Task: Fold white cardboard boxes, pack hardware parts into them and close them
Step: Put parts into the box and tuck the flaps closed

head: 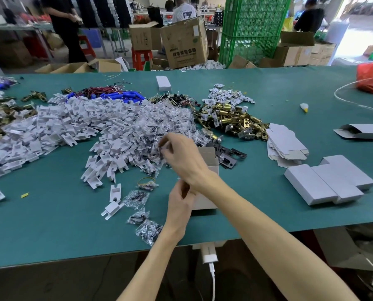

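around the white box (pixel 203 202) lie parts bags (pixel 137 198) and plastic clips (pixel 115 192).

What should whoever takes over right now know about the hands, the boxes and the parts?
Left hand: grips the open white box, which is on the table near the front edge.
Right hand: crossed over the left, pinches a clear parts bag at the bag pile; blurred.
Done: three closed boxes lie to the right.
Left: fill and close this box. Flat blanks, brass latches, white plastic pieces and black plates wait.
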